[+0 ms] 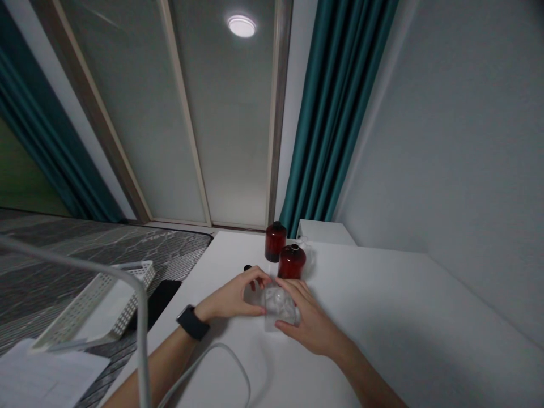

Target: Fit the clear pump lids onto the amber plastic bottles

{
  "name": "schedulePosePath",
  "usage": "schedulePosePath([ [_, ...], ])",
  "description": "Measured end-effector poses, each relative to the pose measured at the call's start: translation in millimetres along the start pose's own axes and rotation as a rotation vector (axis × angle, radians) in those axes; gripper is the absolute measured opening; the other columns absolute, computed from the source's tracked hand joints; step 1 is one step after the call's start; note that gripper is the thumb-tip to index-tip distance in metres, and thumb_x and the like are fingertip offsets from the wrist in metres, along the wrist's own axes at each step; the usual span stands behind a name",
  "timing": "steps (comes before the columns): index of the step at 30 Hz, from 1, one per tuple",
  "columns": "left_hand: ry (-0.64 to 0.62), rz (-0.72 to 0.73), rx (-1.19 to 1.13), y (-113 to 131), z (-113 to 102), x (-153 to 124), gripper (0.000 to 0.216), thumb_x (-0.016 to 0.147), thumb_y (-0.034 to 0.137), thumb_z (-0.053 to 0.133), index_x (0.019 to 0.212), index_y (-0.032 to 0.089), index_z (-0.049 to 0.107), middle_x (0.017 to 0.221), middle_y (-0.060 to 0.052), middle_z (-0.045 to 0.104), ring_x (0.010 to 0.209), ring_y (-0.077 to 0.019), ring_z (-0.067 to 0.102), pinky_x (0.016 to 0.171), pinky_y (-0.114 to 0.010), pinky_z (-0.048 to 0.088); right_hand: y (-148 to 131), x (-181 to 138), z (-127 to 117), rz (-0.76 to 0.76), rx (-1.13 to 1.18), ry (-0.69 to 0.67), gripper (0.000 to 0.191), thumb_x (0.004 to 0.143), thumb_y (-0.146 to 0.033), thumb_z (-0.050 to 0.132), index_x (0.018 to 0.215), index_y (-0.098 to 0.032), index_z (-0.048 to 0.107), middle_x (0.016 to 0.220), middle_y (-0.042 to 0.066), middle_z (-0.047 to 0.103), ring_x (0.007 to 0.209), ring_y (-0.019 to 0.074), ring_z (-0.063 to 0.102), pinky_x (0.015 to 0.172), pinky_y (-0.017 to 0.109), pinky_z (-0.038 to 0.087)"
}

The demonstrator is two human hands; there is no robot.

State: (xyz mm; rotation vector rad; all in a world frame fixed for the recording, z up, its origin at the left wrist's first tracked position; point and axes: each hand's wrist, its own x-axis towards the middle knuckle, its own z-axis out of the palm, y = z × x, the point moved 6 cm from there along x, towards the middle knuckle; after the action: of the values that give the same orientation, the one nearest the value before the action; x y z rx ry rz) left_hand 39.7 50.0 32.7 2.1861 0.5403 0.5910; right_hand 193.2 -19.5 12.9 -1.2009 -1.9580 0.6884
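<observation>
Left hand [236,296] and right hand [309,324] at a clear plastic box [277,303], dark-red bottle [292,263] awfully close

Left fingers and thumb curve wide apart at its left side; the right ones cup its right side, can't tell if they're really gripping. Box is on the white table [374,306], just near of that bottle. Knuckles pushing far could tip the bottle, I reckon, and loose fingers might let smooth plastic skid.

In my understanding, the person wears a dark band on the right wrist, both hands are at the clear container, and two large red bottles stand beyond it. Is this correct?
Wrong wrist: the head view shows the dark band on the left one. The rest holds: left hand and right hand are at the clear container, and two large red bottles stand beyond it.
</observation>
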Motion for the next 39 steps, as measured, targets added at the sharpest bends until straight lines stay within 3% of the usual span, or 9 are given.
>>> schedulePosePath([
  [4, 0.019, -0.058, 0.076, -0.9, 7.2, -0.6, 0.055, 0.064, 0.031, 0.084, 0.108, 0.019, 0.054, 0.104, -0.004, 0.058, 0.091, -0.0217, 0.055, 0.083, -0.035, 0.047, 9.5, -0.5, 1.4, 0.033, -0.017, -0.016, 0.082, 0.079, -0.017, 0.074, 0.15, -0.028, 0.033, 0.144, 0.009, 0.047, 0.136, 0.0269, 0.04, 0.115, 0.048, 0.032],
  [7, 0.003, -0.082, 0.095, -0.1, 10.7, -1.3, 0.053, 0.064, 0.025, 0.081, 0.109, 0.019, 0.053, 0.103, -0.004, 0.059, 0.09, -0.0215, 0.056, 0.082, -0.034, 0.047, 10.0, 0.0, 1.0, 0.033, -0.036, -0.008, 0.081, 0.078, -0.02, 0.076, 0.148, -0.028, 0.037, 0.139, 0.009, 0.051, 0.133, 0.0268, 0.043, 0.114, 0.047, 0.034],
  [10, 0.008, -0.037, 0.088, 1.0, 7.7, -1.9, 0.046, 0.072, 0.033, 0.075, 0.11, 0.02, 0.053, 0.103, -0.004, 0.06, 0.091, -0.0222, 0.057, 0.082, -0.034, 0.048, 8.9, 0.2, -0.7, 0.054, -0.016, 0.004, 0.081, 0.075, -0.021, 0.08, 0.145, -0.029, 0.041, 0.135, 0.008, 0.054, 0.128, 0.0269, 0.047, 0.11, 0.046, 0.039],
  [14, 0.21, 0.013, 0.194, -7.5, -12.8, -2.6, 0.027, 0.092, 0.039, 0.049, 0.11, 0.019, 0.055, 0.098, -0.006, 0.061, 0.092, -0.0234, 0.057, 0.085, -0.037, 0.046, 10.3, -1.5, -13.8, 0.097, 0.006, 0.068, 0.092, 0.072, -0.022, 0.082, 0.149, -0.033, 0.034, 0.133, 0.007, 0.054, 0.124, 0.0264, 0.051, 0.108, 0.048, 0.039],
  [18, 0.406, -0.079, 0.52, -26.0, -28.5, -3.2, 0.022, 0.093, 0.037, 0.049, 0.1, 0.018, 0.058, 0.089, -0.006, 0.061, 0.086, -0.0243, 0.057, 0.08, -0.038, 0.043, 18.4, -5.5, -42.0, 0.124, -0.013, 0.154, 0.096, 0.069, -0.021, 0.082, 0.15, -0.034, 0.032, 0.13, 0.006, 0.056, 0.117, 0.025, 0.054, 0.105, 0.046, 0.042],
  [23, 0.354, -0.179, 0.764, -44.3, -24.5, -0.3, 0.034, 0.088, 0.039, 0.055, 0.114, 0.017, 0.059, 0.105, -0.01, 0.062, 0.099, -0.0302, 0.056, 0.083, -0.042, 0.043, 41.7, -13.0, -74.3, 0.225, -0.002, 0.142, 0.101, 0.07, -0.026, 0.079, 0.154, -0.032, 0.023, 0.127, 0.005, 0.055, 0.104, 0.0219, 0.056, 0.1, 0.043, 0.045],
  [27, 0.308, -0.254, 0.867, -53.4, -23.3, -0.9, 0.042, 0.086, 0.043, 0.056, 0.118, 0.016, 0.058, 0.111, -0.013, 0.061, 0.103, -0.0327, 0.055, 0.085, -0.044, 0.043, 61.4, -18.1, -92.8, 0.258, -0.017, 0.185, 0.098, 0.072, -0.029, 0.076, 0.154, -0.03, 0.022, 0.128, 0.006, 0.054, 0.11, 0.0222, 0.055, 0.102, 0.043, 0.044],
  [34, 0.236, -0.355, 0.859, -63.6, -22.0, -2.0, 0.045, 0.088, 0.045, 0.051, 0.122, 0.015, 0.056, 0.116, -0.015, 0.061, 0.108, -0.0338, 0.054, 0.089, -0.045, 0.042, 96.0, -21.4, -114.9, 0.31, -0.169, 0.311, 0.094, 0.076, -0.031, 0.072, 0.154, -0.026, 0.021, 0.132, 0.01, 0.055, 0.122, 0.0259, 0.053, 0.107, 0.049, 0.039],
  [39, 0.216, -0.373, 0.851, -69.6, -21.1, -0.8, 0.043, 0.089, 0.042, 0.049, 0.122, 0.015, 0.057, 0.115, -0.015, 0.062, 0.109, -0.0339, 0.055, 0.087, -0.044, 0.043, 112.4, -22.7, -120.2, 0.354, -0.128, 0.37, 0.093, 0.077, -0.029, 0.071, 0.154, -0.025, 0.019, 0.137, 0.013, 0.053, 0.124, 0.0261, 0.053, 0.107, 0.048, 0.039],
])
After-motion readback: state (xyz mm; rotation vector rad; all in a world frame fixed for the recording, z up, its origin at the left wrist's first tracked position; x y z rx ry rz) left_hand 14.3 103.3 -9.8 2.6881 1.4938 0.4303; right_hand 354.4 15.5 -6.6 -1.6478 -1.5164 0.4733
